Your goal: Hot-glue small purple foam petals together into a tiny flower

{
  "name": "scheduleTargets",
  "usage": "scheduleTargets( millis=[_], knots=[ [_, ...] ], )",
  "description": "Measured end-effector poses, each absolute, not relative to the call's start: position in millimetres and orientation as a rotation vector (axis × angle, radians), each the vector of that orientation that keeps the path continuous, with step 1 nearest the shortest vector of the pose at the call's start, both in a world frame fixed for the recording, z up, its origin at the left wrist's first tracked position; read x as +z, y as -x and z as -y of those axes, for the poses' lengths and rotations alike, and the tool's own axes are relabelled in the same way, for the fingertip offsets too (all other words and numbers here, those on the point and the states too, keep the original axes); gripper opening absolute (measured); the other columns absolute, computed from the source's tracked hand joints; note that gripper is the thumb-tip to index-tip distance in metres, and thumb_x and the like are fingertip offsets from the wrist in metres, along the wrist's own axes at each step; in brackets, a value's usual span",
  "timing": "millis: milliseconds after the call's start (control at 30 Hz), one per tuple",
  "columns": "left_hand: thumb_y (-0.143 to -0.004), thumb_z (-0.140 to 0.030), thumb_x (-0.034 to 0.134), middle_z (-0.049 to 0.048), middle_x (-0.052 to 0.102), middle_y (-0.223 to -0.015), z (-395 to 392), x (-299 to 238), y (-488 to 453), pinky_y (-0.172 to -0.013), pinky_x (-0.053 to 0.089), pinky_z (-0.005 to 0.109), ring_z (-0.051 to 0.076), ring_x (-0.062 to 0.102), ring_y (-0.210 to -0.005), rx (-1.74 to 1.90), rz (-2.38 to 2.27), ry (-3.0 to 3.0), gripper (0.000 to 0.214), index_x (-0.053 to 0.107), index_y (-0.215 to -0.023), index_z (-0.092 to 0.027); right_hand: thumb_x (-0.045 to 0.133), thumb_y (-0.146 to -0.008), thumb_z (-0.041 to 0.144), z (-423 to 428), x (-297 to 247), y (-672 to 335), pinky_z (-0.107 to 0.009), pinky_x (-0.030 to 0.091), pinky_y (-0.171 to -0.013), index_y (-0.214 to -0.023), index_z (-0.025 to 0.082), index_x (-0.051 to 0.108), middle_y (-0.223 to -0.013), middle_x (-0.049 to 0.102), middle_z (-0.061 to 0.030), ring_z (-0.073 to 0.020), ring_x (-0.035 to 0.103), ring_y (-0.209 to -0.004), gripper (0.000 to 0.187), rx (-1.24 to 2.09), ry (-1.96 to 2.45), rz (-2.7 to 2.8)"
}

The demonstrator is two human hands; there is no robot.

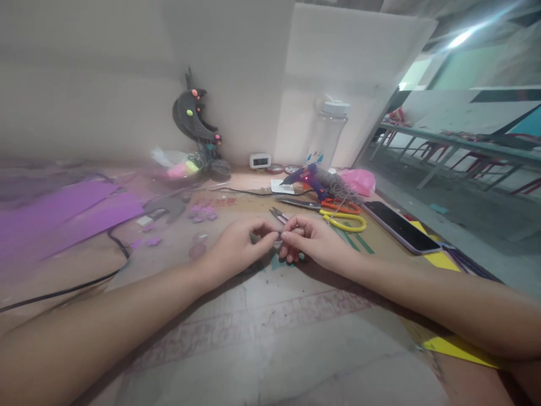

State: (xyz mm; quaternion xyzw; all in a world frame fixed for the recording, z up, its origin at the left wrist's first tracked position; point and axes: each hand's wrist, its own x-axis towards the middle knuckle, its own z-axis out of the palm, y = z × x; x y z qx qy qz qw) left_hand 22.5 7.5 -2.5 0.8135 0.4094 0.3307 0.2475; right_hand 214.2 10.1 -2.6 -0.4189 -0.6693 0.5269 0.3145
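Observation:
Over the middle of the table, my left hand (236, 243) and my right hand (319, 239) meet at the fingertips. Both pinch a tiny dark thing (279, 235) between thumb and forefinger; it is too small and too covered to name. Below my right fingers lies a teal scrap (282, 262). Just behind the hands is a pointed metal tool (276, 213), its lower part hidden by my right hand. Scissors with yellow handles (349, 221) lie beyond my right hand, close to an orange-handled pair (349, 206).
Behind the scissors sit a blue glue gun (311, 179), grey yarn (338, 185), a bottle (327, 138) and a small digital clock (260, 161). A phone (401, 226) lies right. Purple sheets (76, 217) and a black cable (63, 291) are left. A dark crescent ornament (190, 115) stands behind.

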Motion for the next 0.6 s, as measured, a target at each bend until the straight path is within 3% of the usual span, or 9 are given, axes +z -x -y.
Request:
scheduleTargets(
  millis=[233,600],
  knots=[
    [-0.088,-0.027,0.051,-0.0019,0.068,-0.075,-6.5,-1.6,-21.3,-0.069,0.044,0.023,0.013,0.060,-0.073,0.878,-1.079,-2.235,0.018,0.063,-0.076,-0.019,0.058,-0.086,0.034,-10.2,-6.5,-214.6,-0.020,0.045,-0.050,-0.081,0.018,0.051,-0.065,0.068,-0.0012,-0.0093,0.060,-0.053,0.018,1.368,1.066,1.800],
    [-0.090,-0.030,0.051,0.0001,0.072,-0.088,-8.5,-3.1,-20.9,-0.075,0.046,0.025,0.015,0.063,-0.082,0.895,-1.045,-2.202,0.019,0.068,-0.088,-0.021,0.057,-0.087,0.036,-11.7,-0.8,-215.8,-0.018,0.040,-0.045,-0.083,0.018,0.049,-0.067,0.069,-0.0025,-0.0096,0.061,-0.053,0.021,1.378,1.088,1.735]
  ],
)
